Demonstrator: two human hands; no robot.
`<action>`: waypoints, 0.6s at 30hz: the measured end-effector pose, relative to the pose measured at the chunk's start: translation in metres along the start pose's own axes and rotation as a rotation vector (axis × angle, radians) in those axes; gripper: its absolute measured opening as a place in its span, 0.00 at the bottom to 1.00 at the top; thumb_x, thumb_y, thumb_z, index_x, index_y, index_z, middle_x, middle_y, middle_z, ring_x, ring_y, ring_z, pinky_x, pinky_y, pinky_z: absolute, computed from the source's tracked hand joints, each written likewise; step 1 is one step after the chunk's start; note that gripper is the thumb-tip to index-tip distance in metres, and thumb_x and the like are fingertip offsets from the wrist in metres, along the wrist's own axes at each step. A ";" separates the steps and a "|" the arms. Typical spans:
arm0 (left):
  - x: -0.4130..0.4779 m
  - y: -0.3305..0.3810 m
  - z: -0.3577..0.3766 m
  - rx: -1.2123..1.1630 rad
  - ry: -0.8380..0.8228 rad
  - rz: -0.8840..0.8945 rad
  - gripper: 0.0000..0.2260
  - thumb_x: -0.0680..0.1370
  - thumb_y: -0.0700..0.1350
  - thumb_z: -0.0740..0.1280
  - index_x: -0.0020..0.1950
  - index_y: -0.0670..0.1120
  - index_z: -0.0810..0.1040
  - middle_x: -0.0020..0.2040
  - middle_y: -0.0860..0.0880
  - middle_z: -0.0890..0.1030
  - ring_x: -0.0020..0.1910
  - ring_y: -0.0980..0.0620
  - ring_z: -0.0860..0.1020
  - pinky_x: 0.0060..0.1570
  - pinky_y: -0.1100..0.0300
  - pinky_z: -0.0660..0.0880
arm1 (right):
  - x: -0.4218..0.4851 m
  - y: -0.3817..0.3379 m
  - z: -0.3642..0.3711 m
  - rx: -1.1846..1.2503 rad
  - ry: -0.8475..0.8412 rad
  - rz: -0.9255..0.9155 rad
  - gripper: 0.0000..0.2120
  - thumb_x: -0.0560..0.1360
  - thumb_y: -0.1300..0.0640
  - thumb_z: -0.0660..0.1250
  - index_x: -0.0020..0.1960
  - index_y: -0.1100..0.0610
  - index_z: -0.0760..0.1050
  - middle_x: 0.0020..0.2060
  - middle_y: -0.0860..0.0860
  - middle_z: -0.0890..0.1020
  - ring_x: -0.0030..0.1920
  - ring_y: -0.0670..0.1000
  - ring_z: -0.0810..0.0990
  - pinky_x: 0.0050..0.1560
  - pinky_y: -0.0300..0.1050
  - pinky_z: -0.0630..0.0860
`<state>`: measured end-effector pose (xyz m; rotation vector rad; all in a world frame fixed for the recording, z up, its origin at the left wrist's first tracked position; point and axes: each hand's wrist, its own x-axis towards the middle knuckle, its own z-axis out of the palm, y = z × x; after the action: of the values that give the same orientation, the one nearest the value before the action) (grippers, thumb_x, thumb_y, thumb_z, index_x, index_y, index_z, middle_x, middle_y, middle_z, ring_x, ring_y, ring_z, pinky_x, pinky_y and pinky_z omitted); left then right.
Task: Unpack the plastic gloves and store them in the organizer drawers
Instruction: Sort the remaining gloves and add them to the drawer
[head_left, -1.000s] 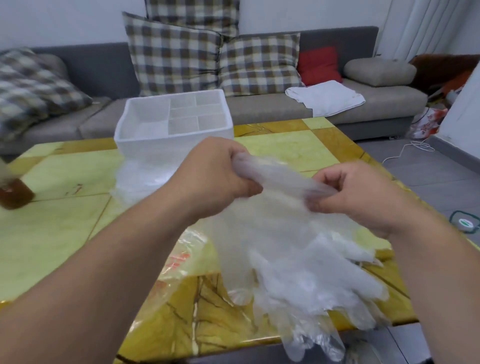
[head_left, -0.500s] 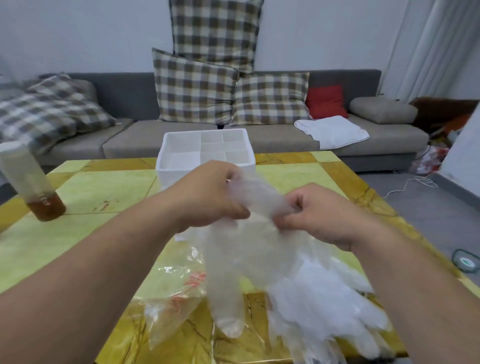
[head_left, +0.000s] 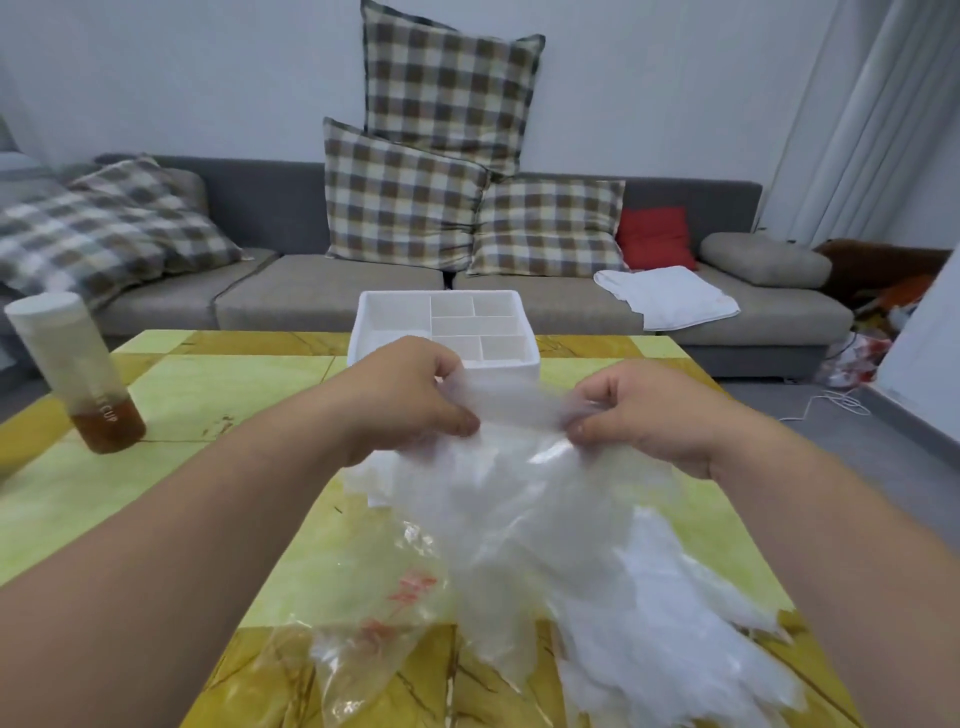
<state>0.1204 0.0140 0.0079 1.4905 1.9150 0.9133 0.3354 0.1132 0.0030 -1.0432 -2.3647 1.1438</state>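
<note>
The plastic gloves (head_left: 524, 519) hang in a bundle from your fingers, the cuff edge stretched between both hands and the finger ends draping onto the table (head_left: 208, 384) beneath. Your left hand (head_left: 410, 400) pinches one end of that edge and your right hand (head_left: 654, 415) the other, thumbs on the near side. Just beyond your knuckles stands the white organizer (head_left: 509, 370), its compartments open upward. Below your left wrist lies the clear bag (head_left: 374, 623). You seem to be between unpacking and storing. Next, the bundle probably needs folding small enough for one compartment, then carrying forward over the rim.
</note>
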 end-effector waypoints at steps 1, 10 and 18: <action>0.001 -0.002 -0.004 -0.001 0.006 -0.013 0.07 0.72 0.37 0.76 0.46 0.37 0.80 0.34 0.43 0.81 0.27 0.47 0.77 0.27 0.59 0.74 | 0.004 -0.006 -0.002 -0.032 0.007 -0.005 0.09 0.72 0.69 0.71 0.40 0.56 0.84 0.32 0.48 0.85 0.33 0.45 0.80 0.35 0.33 0.74; 0.038 -0.031 -0.019 -0.190 0.346 -0.044 0.08 0.73 0.38 0.76 0.46 0.36 0.79 0.38 0.40 0.81 0.28 0.46 0.75 0.26 0.60 0.71 | 0.063 -0.058 0.005 -0.623 0.646 -0.247 0.22 0.71 0.65 0.66 0.62 0.49 0.77 0.57 0.51 0.77 0.58 0.56 0.74 0.58 0.53 0.73; 0.059 -0.072 -0.016 -0.182 0.437 -0.163 0.06 0.74 0.36 0.73 0.43 0.38 0.76 0.33 0.42 0.76 0.23 0.48 0.72 0.22 0.63 0.70 | 0.074 -0.013 0.078 -0.571 0.126 -0.139 0.17 0.82 0.58 0.57 0.66 0.50 0.78 0.66 0.48 0.78 0.67 0.52 0.74 0.66 0.48 0.71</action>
<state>0.0507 0.0573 -0.0392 1.0728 2.1448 1.3817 0.2353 0.1191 -0.0384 -1.0503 -2.6693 0.3381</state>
